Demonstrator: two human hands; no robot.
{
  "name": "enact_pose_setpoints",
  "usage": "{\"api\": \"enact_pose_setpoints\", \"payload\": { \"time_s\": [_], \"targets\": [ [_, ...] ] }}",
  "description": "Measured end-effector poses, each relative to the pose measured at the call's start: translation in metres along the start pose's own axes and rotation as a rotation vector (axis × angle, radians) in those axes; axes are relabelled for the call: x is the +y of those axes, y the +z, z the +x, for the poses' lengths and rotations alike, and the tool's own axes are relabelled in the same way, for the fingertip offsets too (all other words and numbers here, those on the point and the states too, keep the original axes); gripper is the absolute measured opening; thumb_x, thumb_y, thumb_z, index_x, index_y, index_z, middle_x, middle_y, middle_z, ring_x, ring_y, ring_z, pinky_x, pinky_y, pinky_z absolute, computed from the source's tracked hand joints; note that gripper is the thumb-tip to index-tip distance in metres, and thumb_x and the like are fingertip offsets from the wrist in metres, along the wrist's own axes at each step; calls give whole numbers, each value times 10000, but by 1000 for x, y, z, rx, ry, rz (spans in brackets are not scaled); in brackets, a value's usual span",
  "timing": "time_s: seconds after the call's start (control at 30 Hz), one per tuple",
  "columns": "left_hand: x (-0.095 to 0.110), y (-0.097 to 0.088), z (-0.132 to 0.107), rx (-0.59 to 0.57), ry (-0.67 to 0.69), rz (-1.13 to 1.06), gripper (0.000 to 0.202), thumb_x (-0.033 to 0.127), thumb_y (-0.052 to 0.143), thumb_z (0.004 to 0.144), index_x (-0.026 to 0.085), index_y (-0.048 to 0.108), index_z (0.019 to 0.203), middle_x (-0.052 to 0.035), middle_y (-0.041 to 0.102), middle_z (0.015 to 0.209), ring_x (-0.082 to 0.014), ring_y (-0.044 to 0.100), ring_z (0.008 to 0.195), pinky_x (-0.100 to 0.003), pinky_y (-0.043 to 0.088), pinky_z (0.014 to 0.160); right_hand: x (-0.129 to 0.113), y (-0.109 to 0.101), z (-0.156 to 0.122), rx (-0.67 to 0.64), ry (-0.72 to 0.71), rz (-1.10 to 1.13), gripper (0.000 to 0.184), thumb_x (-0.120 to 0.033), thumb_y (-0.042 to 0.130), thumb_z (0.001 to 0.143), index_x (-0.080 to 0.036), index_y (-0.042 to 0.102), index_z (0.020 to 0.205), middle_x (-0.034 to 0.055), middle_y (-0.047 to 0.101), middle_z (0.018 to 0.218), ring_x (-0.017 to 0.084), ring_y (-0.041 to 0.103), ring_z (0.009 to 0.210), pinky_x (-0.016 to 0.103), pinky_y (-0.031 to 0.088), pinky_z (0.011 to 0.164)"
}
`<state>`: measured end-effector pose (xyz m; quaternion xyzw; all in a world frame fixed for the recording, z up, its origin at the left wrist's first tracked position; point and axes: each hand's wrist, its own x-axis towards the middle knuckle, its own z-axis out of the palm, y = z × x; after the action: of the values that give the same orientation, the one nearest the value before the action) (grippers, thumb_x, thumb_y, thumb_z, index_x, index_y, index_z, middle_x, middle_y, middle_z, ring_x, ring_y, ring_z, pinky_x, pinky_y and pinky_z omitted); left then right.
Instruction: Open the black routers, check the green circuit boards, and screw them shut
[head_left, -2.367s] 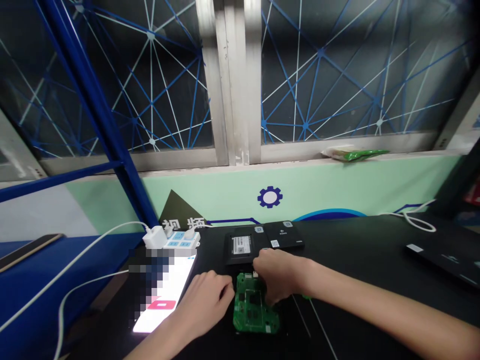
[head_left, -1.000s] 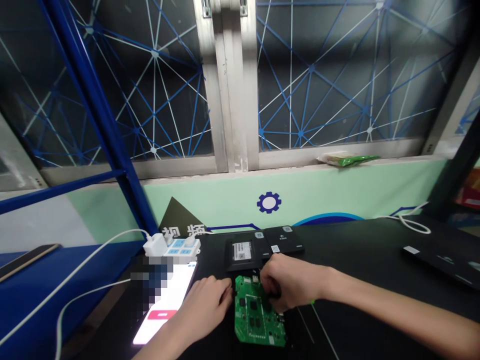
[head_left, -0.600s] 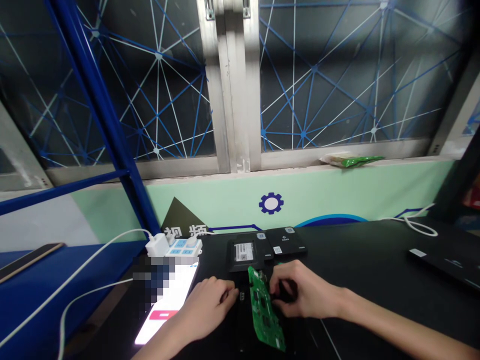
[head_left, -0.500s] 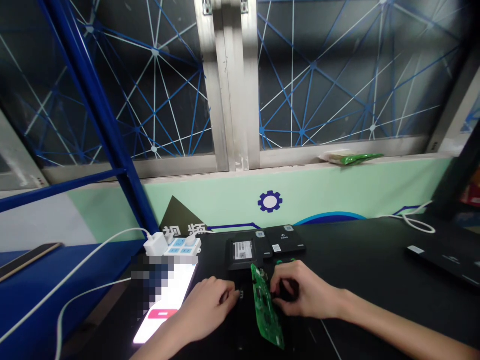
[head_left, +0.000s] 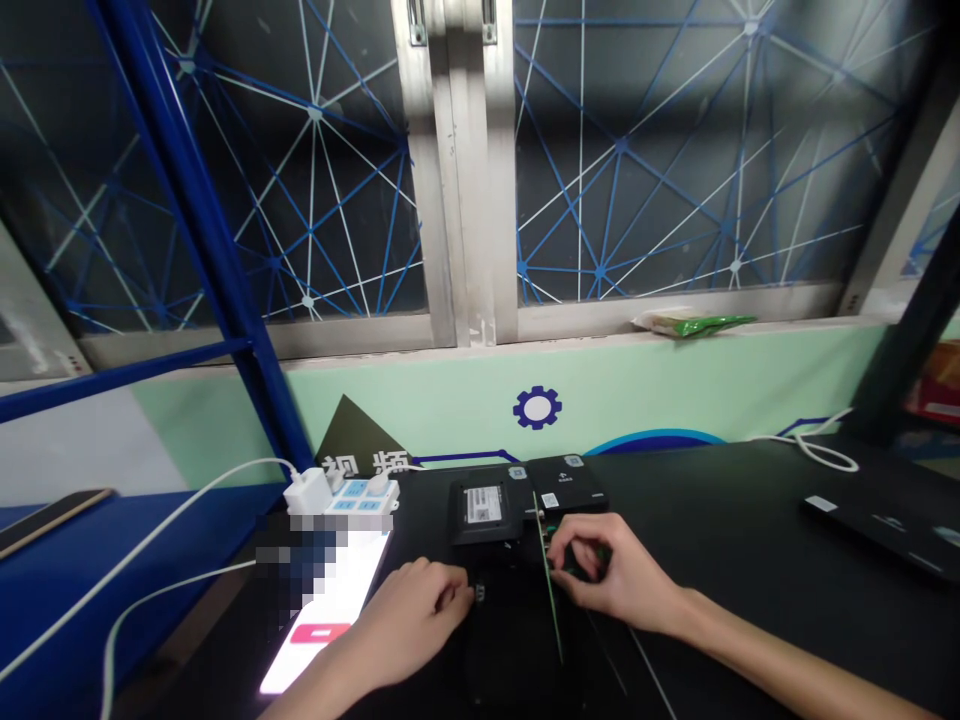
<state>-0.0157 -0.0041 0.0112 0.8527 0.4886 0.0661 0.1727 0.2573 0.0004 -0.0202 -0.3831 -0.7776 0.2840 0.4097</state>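
Lower centre: right hand [head_left: 611,580] pinching green circuit board [head_left: 553,590] upright on edge; left hand [head_left: 420,620] curled, pressing black casing [head_left: 510,640].

both forearms are bare as far as they show, with no sleeve, glove, watch, band or ring on either. the left hand [head_left: 411,620] is slim, with short plain nails on smooth, narrow fingers, and its forearm runs off the bottom edge. the right hand [head_left: 611,580] is of the same slender build with unpainted nails, and behind it a long, thin, unclothed forearm reaches the lower right corner, its wrist bone showing as a slight bump.
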Motion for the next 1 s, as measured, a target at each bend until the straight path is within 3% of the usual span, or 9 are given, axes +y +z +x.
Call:
{"api": "enact_pose_setpoints", "payload": {
  "time_s": [0.23, 0.63, 1.0],
  "targets": [
    [3, -2, -2, 7, -17, 31, 346, 294, 392, 979, 212, 451, 648, 25, 533, 615, -173, 560, 657, -277, 309, 622, -10, 7, -6, -74, -46, -96, 86, -122, 670, 684, -172, 659, 753, -34, 592, 657, 86, 424, 510, 212, 321, 497],
    [2, -3, 0, -25, -12, 23, 234, 164, 429, 871, 213, 506, 656, 29, 563, 624, -164, 562, 633, -266, 324, 620, -17, 10, -8, -115, -62, -184, 120, -133, 677, 665, -186, 671, 773, -21, 671, 723, 106, 544, 582, 204, 365, 541],
    [3, -1, 0, -7, -40, 35, 196, 190, 488, 838, 219, 522, 647, 48, 475, 575, -149, 455, 566, -253, 269, 549, -17, 15, -8, -118, -53, -204, 116, -161, 683, 672, -197, 667, 781, -21, 691, 744, 121, 569, 611, 221, 383, 562]
  ]
}}
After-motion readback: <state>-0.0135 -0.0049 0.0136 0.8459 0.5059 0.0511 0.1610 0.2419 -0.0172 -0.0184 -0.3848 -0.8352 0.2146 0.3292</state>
